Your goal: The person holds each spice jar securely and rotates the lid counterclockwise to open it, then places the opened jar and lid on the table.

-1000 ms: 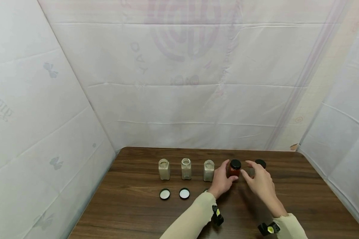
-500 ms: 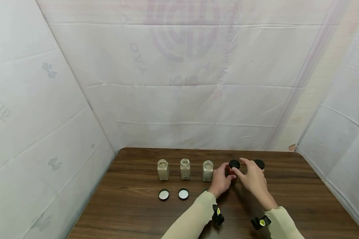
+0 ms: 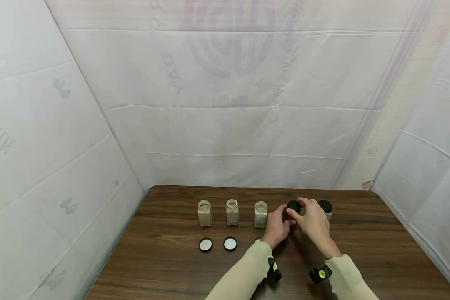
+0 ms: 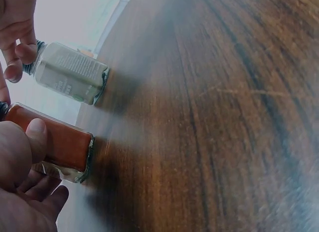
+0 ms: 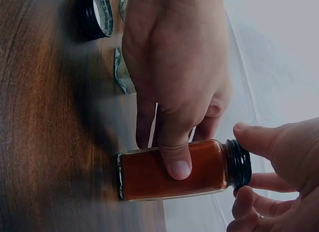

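A square glass jar of red-orange powder (image 5: 144,177) stands upright on the table, its black screw lid (image 5: 241,163) still on. My left hand (image 3: 278,227) grips the jar's body, the thumb lying across the front face in the right wrist view. Thumb and fingers of my right hand (image 3: 316,223) hold the lid's rim from the right. To the right, behind that hand, stands another black-lidded jar (image 3: 325,206) with pale contents, seen with printed text in the left wrist view.
Three lidless jars of pale powder, a left one (image 3: 204,214), a middle one (image 3: 232,213) and a right one (image 3: 260,215), form a row leftward. Upturned lids (image 3: 205,244) lie in front; one is mostly hidden by my left sleeve. White sheeting (image 3: 225,137) hangs behind the wooden table (image 3: 165,266).
My right hand has moved left from beside the red-powder jar onto its lid and taken hold of it. My left hand stays on the jar.
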Available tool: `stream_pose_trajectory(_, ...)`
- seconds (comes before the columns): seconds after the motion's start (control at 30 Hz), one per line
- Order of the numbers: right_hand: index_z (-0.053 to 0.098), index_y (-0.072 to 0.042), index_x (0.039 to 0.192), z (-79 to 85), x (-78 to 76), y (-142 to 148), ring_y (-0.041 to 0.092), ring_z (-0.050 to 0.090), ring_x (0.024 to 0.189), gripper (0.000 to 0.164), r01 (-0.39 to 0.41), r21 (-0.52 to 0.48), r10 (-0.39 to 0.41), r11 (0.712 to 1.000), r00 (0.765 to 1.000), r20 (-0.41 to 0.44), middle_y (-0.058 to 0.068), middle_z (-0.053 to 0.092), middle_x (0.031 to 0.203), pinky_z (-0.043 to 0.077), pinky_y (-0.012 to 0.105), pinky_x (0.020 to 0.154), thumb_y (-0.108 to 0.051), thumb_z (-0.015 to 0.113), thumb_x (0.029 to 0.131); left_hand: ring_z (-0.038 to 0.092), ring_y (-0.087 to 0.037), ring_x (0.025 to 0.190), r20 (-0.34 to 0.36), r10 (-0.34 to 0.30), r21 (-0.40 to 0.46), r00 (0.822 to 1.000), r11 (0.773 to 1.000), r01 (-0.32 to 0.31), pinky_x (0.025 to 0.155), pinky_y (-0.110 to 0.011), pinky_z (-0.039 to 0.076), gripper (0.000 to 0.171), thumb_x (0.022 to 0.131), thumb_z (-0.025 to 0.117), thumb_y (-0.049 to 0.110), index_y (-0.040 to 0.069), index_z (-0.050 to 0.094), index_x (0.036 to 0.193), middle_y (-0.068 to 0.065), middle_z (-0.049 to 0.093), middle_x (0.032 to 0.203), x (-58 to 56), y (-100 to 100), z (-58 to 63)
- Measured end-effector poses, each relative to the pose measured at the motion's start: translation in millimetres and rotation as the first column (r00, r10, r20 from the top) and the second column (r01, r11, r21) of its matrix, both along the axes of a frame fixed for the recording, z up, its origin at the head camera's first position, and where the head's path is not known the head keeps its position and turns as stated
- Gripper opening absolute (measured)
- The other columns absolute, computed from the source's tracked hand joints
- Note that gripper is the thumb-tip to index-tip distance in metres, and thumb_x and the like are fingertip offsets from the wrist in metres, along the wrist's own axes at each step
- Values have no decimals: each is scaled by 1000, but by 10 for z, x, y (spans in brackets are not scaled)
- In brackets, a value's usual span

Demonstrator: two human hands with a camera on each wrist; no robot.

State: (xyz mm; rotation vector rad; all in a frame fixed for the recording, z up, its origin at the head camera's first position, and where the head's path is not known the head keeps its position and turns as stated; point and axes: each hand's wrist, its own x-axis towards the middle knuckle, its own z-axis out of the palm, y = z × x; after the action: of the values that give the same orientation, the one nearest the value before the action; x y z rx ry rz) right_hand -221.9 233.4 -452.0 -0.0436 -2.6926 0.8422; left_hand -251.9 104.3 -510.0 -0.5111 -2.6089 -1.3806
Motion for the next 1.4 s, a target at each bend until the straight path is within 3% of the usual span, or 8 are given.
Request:
stream_pose_trajectory(0.47,67,-2,129,-39,-34,-15,27,56,74,51,27,-13,-27,1000,1000,15,23,60,119,47,39,55,-33,80,91,69,-12,106,-2,9,-23,1000,1000,-9,90,-30,56,35,92,77,17,14,67,126,-3,75,111,-6,13,-16)
stream_pose_trajectory(1.4,65,-1,133,-37,-49,-45,28,55,75,46,-7,-24,8,1000,1000,25,25,56,124,42,37,54,-26,74,96,69,-12,103,-49,-19,-50,999,999,17,86,-29,56,35,94,72,11,13,65,128,-4,75,110,-20,-10,-32)
